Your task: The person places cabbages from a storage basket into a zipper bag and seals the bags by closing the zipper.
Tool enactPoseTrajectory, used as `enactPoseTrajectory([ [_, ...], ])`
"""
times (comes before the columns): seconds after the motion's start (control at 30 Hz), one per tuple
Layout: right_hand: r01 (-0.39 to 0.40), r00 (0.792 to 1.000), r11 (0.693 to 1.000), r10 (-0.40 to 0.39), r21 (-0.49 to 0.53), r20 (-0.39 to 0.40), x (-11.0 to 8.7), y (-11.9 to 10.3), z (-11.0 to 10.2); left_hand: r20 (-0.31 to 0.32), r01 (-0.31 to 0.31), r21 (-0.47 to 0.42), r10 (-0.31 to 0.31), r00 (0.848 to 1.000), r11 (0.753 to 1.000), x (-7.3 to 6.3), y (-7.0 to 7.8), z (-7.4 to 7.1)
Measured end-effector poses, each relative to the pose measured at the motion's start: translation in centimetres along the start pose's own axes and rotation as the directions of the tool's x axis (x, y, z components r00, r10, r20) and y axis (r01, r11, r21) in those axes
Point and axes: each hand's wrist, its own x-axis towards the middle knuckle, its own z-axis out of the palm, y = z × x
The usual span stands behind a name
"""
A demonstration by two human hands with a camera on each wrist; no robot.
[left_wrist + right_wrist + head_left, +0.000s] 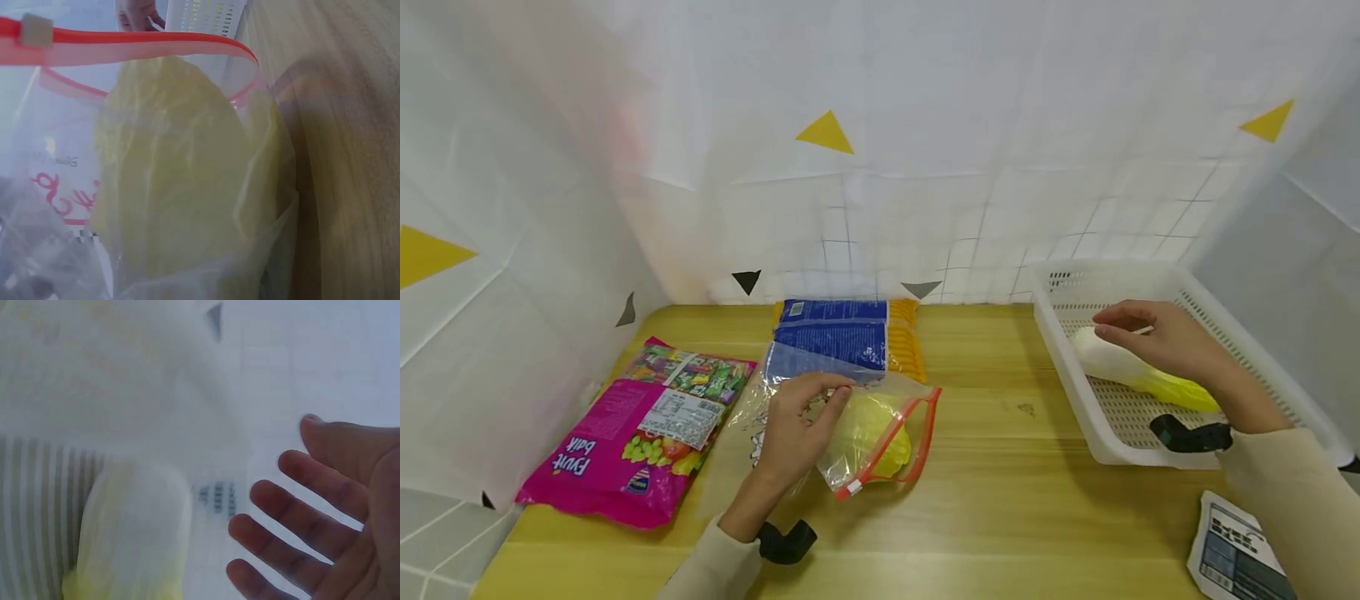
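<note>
My left hand [797, 421] pinches the edge of a clear slider zip bag [846, 457] between thumb and fingers. The bag has a red zip rim, and its mouth faces right and gapes. Inside lies a yellow leafy vegetable, which looks like napa cabbage [169, 162]; the plastic partly blurs it. Above the white basket [1078, 408], my right hand [1168, 337] hovers with fingers spread and nothing held. Under it in the basket lies another napa cabbage [1108, 360], white at the stem and yellow at the leafy end. In the right wrist view the fingers are apart from this cabbage [137, 531].
A pink candy bag [617, 433] lies at the left. Behind the zip bag is a blue and orange packet [831, 333], with a clear plastic bag partly over it. A grey and white pouch [1232, 550] lies at the front right. White sheeting [925, 167] encloses the wooden table [1000, 517].
</note>
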Motion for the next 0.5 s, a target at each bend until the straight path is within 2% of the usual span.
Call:
enactPoseTrajectory([
  [0.1,-0.043,0.989,0.997,0.052,-0.070,0.136,0.7,2.0,0.0,0.009,0.003,-0.006,-0.003,1.000,1.000,0.0,-0.1,0.0],
  [0.23,-0.076,0.953,0.980,0.125,-0.183,0.275,1.0,4.3,0.2,0.023,0.020,-0.015,-0.020,1.000,1.000,0.0,-0.2,0.1],
  [0.33,-0.099,0.936,0.970,0.167,-0.224,0.310,0.9,5.8,0.4,0.029,0.033,-0.022,-0.032,0.999,0.999,0.0,-0.1,0.1],
  [0.5,-0.152,0.914,0.969,0.212,-0.193,0.346,0.5,7.8,0.5,0.027,0.028,-0.025,-0.027,0.999,0.999,0.0,-0.2,0.1],
])
